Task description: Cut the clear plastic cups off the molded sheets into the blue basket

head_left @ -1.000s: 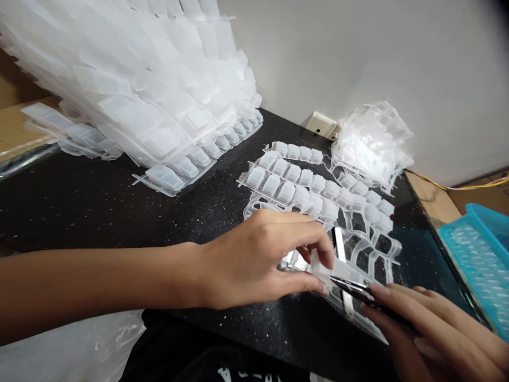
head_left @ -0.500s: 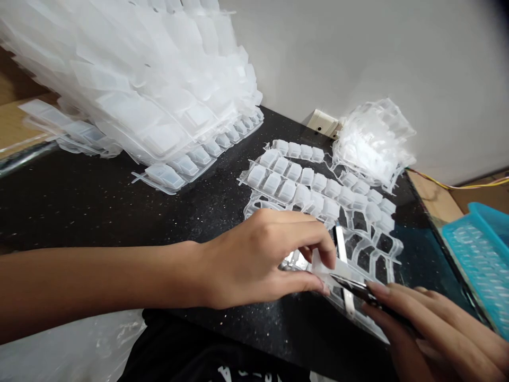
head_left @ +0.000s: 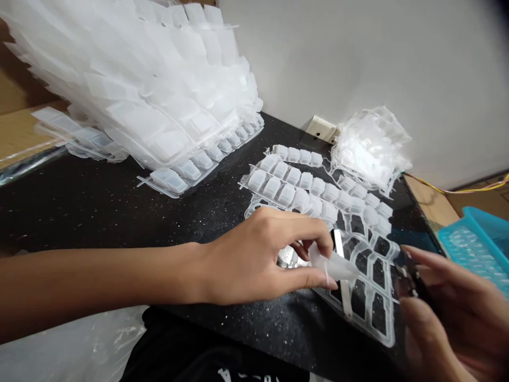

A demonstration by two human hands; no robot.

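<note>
My left hand point(head_left: 274, 257) pinches a small translucent white plastic piece point(head_left: 332, 264) between thumb and fingers, just above the table. Under and beyond it lies a translucent moulded plastic sheet point(head_left: 306, 199) with rows of cup-shaped pieces; its near right part is bare frame with open cells. A flat white strip point(head_left: 345, 302) lies across that frame. At the right, my right hand point(head_left: 453, 307) is closed around a dark knife-like tool point(head_left: 411, 276), blurred by motion and apart from the plastic piece. Part of a shiny object shows behind my left fingers; I cannot make out its kind.
A tall stack of similar moulded sheets point(head_left: 159, 95) stands at the left of the speckled black table point(head_left: 159, 223). Tangled clear plastic scrap point(head_left: 368, 151) sits by the wall near a socket box point(head_left: 321, 129). A blue basket point(head_left: 473, 249) and yellow-red wires point(head_left: 449, 187) are at the right.
The tool in my right hand has moved right, away from the plastic piece where its tip was. My left hand still pinches the piece, now tilted differently.
</note>
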